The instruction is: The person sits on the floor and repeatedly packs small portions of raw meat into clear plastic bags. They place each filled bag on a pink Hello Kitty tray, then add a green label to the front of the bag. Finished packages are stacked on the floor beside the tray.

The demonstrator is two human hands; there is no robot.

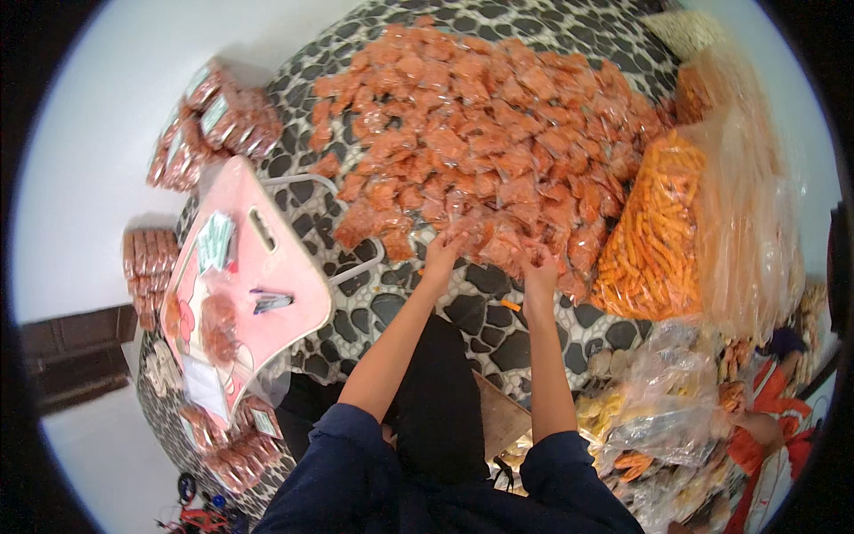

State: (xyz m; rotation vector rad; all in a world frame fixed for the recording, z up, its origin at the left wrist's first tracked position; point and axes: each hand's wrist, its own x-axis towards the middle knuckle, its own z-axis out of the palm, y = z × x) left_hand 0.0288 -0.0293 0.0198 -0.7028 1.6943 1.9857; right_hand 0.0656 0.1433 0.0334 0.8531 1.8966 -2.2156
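A broad heap of small clear plastic packets with orange-red snacks (467, 127) lies on the floor before me. At its near edge, my left hand (445, 252) pinches the left side of one snack packet (502, 245). My right hand (539, 261) has its fingers on the right side of the same packet. Neighbouring packets press close around, so its exact outline is hard to tell. An orange snack stick (511, 306) lies on the floor beside my right wrist.
To the right stands a large clear bag of orange snack sticks (657, 233). On the left, a pink folding table (287, 294) holds a stapler (272, 302) and green-white labels (215, 241). Bundled packets (240, 123) sit by the wall. Another person's arm (757, 427) shows at lower right.
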